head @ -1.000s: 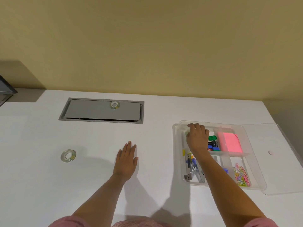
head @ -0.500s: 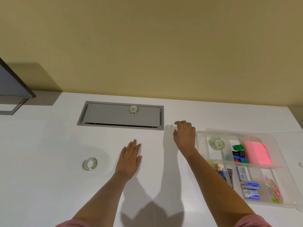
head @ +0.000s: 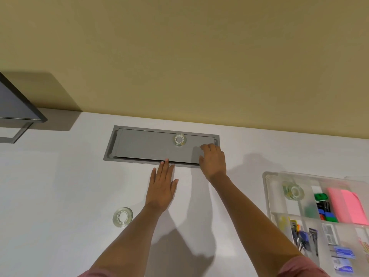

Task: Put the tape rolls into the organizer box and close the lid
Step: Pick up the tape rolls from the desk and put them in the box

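Observation:
A clear tape roll [head: 180, 139] lies on the grey cable hatch [head: 143, 145] at the back of the white desk. My right hand [head: 213, 159] hovers over the hatch's right end, just right of that roll, fingers loosely apart, holding nothing. My left hand [head: 162, 184] lies flat on the desk, fingertips at the hatch's front edge. A second tape roll [head: 122, 217] lies on the desk left of my left forearm. A third tape roll [head: 293, 191] sits in the top-left compartment of the clear organizer box [head: 266, 191] at the right.
The organizer also holds pink sticky notes [head: 347, 205], binder clips [head: 324, 208], staple boxes [head: 341, 254] and a stapler [head: 303, 239]. A dark monitor [head: 16, 104] on a stand is at the far left. A yellow wall runs behind the desk.
My right hand left the organizer, where a tape roll now lies, and moved left and back to the hatch. The view shifted left. My left hand stayed flat.

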The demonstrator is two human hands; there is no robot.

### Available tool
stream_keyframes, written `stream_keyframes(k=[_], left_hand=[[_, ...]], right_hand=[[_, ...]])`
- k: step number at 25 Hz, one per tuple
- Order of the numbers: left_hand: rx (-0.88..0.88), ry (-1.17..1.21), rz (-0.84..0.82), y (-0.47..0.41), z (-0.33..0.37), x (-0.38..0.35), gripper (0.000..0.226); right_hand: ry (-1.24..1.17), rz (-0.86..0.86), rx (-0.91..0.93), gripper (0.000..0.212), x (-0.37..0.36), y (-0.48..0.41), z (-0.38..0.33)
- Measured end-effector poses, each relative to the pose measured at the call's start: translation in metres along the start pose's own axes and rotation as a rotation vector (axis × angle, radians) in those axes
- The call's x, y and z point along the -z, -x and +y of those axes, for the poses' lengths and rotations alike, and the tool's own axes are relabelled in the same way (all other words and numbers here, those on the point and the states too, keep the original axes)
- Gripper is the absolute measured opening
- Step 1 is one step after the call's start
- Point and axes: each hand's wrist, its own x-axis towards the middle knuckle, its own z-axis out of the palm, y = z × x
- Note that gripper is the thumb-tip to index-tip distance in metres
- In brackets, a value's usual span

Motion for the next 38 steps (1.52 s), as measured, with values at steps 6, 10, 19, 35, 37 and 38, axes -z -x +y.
stream_keyframes(k=[6, 10, 19, 35, 37, 38], left_hand=[[0.000, -0.052, 0.062, -0.028, -0.012, -0.003, 0.060], [0.025, -0.069, 0.067, -0.044, -0.015, -0.003, 0.061], [0.042, -0.064, 0.078, -0.045, -0.015, -0.004, 0.062], [0.059, -0.050, -0.108, 0.035, 0.022, 0.000, 0.059], [0.070, -0.042, -0.134, 0.050, 0.039, -0.001, 0.059], [0.073, -0.039, -0.144, 0.058, 0.048, -0.002, 0.059]], right_hand=[[-0.069, -0.084, 0.038, 0.048, -0.009, -0.042, -0.032], [-0.117, -0.121, 0.084, 0.062, -0.013, -0.058, -0.048], [-0.163, -0.103, 0.163, 0.047, -0.016, -0.074, -0.063], [-0.299, 0.086, 0.090, 0.043, 0.046, 0.010, 0.012], [-0.311, 0.098, 0.076, 0.043, 0.055, 0.031, 0.033], [-0.311, 0.107, 0.068, 0.042, 0.059, 0.042, 0.045]])
